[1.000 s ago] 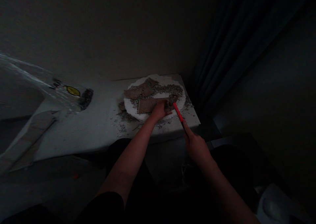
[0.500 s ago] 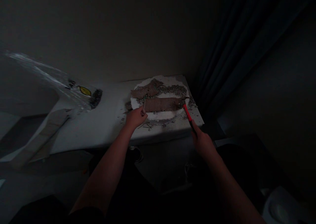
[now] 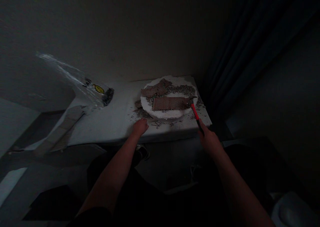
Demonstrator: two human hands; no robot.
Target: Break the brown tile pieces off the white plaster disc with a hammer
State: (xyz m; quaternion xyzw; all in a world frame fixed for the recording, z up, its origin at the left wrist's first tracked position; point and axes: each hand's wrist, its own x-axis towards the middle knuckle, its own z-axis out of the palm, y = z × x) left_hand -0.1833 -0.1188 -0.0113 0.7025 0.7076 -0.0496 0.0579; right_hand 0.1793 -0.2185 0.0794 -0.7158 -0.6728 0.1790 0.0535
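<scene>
A round white foam disc (image 3: 160, 112) lies on a low white table (image 3: 110, 120), carrying a brown rectangular board (image 3: 170, 103), torn brown pieces (image 3: 156, 89) and grey crumbs. My right hand (image 3: 209, 138) is closed round the handle of a red-handled hammer (image 3: 195, 113), whose head rests at the board's right end. My left hand (image 3: 140, 126) rests on the table just in front of the disc among small scattered nails; its fingers are curled and I cannot see whether they hold anything.
A clear plastic bag (image 3: 82, 83) with a yellow label lies at the table's back left. A long pale strip (image 3: 60, 133) hangs off the left side. Dark curtains (image 3: 245, 53) close the right. The room is very dim.
My left hand has left the board and drawn back to the table in front of the disc. The hammer head stays at the board's right end. The view has shifted left.
</scene>
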